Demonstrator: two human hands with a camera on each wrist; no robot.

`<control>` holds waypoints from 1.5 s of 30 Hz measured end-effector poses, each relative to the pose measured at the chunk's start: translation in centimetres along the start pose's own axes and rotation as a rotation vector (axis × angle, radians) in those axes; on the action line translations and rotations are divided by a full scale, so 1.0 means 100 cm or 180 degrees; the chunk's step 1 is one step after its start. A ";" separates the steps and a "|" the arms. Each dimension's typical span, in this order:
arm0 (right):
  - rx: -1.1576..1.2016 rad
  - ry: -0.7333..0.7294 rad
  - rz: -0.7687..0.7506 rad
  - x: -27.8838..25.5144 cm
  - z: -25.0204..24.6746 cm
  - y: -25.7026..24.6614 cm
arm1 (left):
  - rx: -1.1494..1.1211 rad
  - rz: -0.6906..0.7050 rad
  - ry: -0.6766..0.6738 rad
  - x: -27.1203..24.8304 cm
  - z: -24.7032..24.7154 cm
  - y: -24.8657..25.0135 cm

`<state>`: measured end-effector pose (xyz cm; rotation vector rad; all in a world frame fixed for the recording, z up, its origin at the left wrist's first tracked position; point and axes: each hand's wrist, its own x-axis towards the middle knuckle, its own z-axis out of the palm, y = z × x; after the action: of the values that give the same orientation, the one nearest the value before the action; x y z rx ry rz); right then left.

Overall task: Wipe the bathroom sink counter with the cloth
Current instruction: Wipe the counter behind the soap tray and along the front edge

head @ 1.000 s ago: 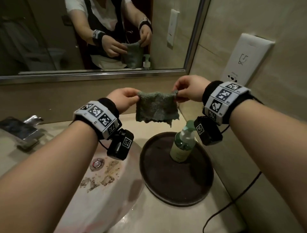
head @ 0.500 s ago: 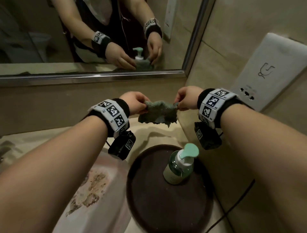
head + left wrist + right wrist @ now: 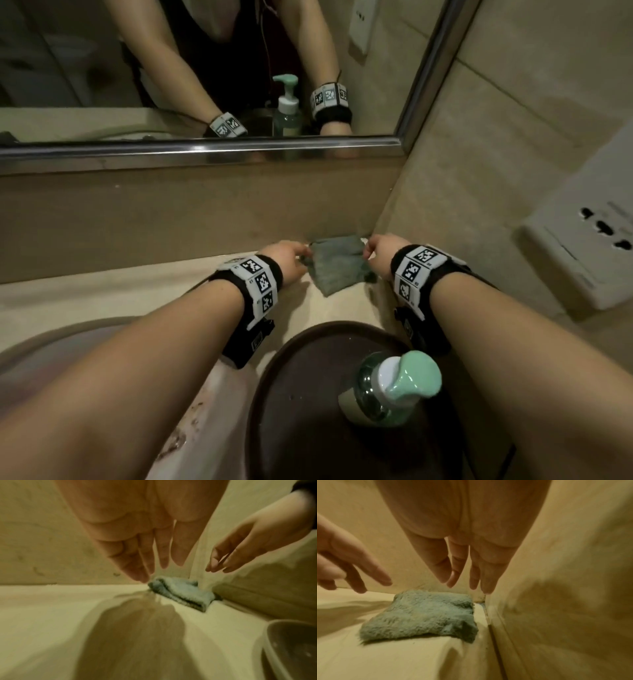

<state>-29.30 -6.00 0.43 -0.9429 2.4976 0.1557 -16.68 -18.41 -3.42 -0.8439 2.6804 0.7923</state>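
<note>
A folded grey-green cloth (image 3: 337, 263) lies flat on the beige counter (image 3: 137, 291) in the back right corner, against both walls. In the wrist views the cloth (image 3: 181, 593) (image 3: 423, 614) rests on the counter with nothing holding it. My left hand (image 3: 287, 260) hovers at its left edge with straight fingers (image 3: 137, 566) just above it. At the cloth's right edge, by the side wall, my right hand (image 3: 380, 253) hangs with straight fingers (image 3: 447, 566) a little above the cloth.
A dark round tray (image 3: 308, 394) sits in front of the cloth with a green pump soap bottle (image 3: 394, 390) on it. The sink basin (image 3: 68, 342) lies to the left. A mirror (image 3: 205, 68) hangs above the back wall, and a wall socket plate (image 3: 582, 246) is at right.
Both hands carried the cloth down from mid-air to the back right corner of the counter and let go of it; their fingers are now straight above it.
</note>
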 end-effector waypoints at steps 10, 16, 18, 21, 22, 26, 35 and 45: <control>-0.0928 -0.0593 -0.0851 0.033 0.034 -0.025 | 0.1038 -0.0638 -0.0622 0.023 0.054 -0.027; -0.1140 -0.0728 -0.0779 0.049 0.050 -0.033 | 0.1020 -0.0587 -0.0649 0.026 0.054 -0.032; -0.1090 -0.0740 -0.0739 0.051 0.050 -0.031 | 0.0990 -0.0633 -0.0648 0.027 0.053 -0.029; -0.0990 -0.0768 -0.0485 0.060 0.049 -0.022 | 0.0988 -0.0757 -0.0683 0.031 0.051 -0.025; -0.0930 -0.0767 -0.0352 0.062 0.049 -0.019 | 0.1005 -0.0796 -0.0695 0.031 0.051 -0.023; -0.0858 -0.0705 -0.0086 0.066 0.051 -0.016 | 0.1188 -0.0864 -0.0751 0.030 0.047 -0.016; -0.0881 -0.0771 0.0020 0.054 0.046 -0.012 | 0.1419 -0.0797 -0.0851 0.019 0.039 -0.009; -0.1648 -0.0986 -0.0220 0.004 0.048 0.011 | 0.1725 -0.0620 -0.0906 0.003 0.028 0.002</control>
<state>-28.39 -4.13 -4.09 -1.0990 2.1664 0.8878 -16.88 -16.86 -5.75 -0.7636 2.3340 0.1110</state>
